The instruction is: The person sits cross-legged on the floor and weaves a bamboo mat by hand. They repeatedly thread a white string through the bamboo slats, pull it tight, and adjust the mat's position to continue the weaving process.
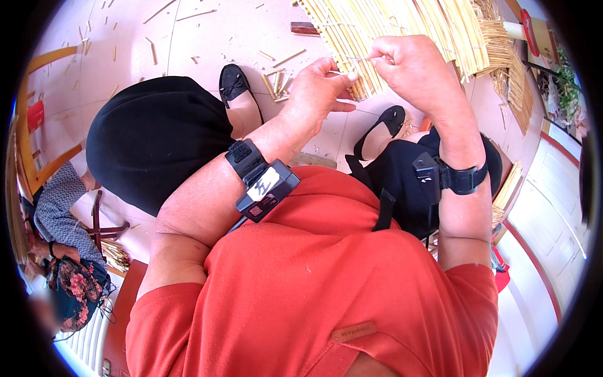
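Observation:
A mat of straw-coloured reed stalks [402,22], laid side by side and bound with thin string, extends away from me at the top. At its near edge my left hand [317,91] has thumb and fingers drawn together on the string, beside the last stalks. My right hand [408,66] is closed in a fist on the same string [359,59], which runs taut across the short gap between the hands. The exact pinch of the left fingertips is partly hidden. Each wrist wears a black strapped device.
Cut reed pieces [276,81] litter the pale tiled floor by my left shoe [235,81]. Reed bundles [496,38] lie at the far right. A wooden chair [50,60] stands at the left, and another person [69,251] sits below it. A white door [553,182] is at the right.

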A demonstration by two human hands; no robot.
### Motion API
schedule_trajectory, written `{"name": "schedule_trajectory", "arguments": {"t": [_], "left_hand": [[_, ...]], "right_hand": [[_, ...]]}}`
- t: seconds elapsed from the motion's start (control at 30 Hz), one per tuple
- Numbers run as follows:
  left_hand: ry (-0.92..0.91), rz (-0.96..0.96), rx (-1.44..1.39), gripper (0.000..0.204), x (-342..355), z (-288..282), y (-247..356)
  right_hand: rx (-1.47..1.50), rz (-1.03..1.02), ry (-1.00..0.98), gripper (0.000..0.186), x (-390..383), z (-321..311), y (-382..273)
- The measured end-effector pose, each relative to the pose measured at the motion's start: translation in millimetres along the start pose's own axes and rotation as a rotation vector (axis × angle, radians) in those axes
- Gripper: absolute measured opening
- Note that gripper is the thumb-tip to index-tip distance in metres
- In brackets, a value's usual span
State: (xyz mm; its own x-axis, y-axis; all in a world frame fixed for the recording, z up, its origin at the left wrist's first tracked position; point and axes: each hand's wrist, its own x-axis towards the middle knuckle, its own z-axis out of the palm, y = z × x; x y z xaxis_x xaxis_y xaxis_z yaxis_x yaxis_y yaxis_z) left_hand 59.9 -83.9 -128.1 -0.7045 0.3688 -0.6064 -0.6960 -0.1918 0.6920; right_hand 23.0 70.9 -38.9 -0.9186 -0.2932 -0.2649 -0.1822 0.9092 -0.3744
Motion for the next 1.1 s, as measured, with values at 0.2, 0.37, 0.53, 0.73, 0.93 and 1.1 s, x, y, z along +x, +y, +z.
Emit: {"name": "schedule_trajectory", "arguments": {"t": [0.2,0.37,0.53,0.73,0.93,1.1], "left_hand": [[-0.007,0.009,-0.006,0.021,0.4,0.2,-0.4],[-0.008,0.015,-0.035,0.020,1.2,0.0,-2.3],[-0.012,0.013,-0.039,0.020,1.1,-0.6,-2.5],[-0.016,0.032,-0.044,0.021,-0.6,0.9,0.1],[0.022,0.052,-0.082,0.022,6.7,4.8,-7.5],[0.027,0.048,-0.036,0.021,6.9,4.9,-8.0]], "right_hand": [[-0.022,-0.038,0.012,0.013,1.3,4.6,6.6],[-0.013,-0.017,-0.020,0.017,0.3,-0.3,2.0],[-0.023,-0.015,-0.010,0.017,0.8,4.4,4.0],[-0.105,-0.096,0.029,0.015,3.3,3.9,2.3],[-0.353,-0.116,-0.014,0.019,13.6,0.7,-23.7],[-0.453,-0.127,0.004,0.020,19.2,9.3,-27.8]]}}
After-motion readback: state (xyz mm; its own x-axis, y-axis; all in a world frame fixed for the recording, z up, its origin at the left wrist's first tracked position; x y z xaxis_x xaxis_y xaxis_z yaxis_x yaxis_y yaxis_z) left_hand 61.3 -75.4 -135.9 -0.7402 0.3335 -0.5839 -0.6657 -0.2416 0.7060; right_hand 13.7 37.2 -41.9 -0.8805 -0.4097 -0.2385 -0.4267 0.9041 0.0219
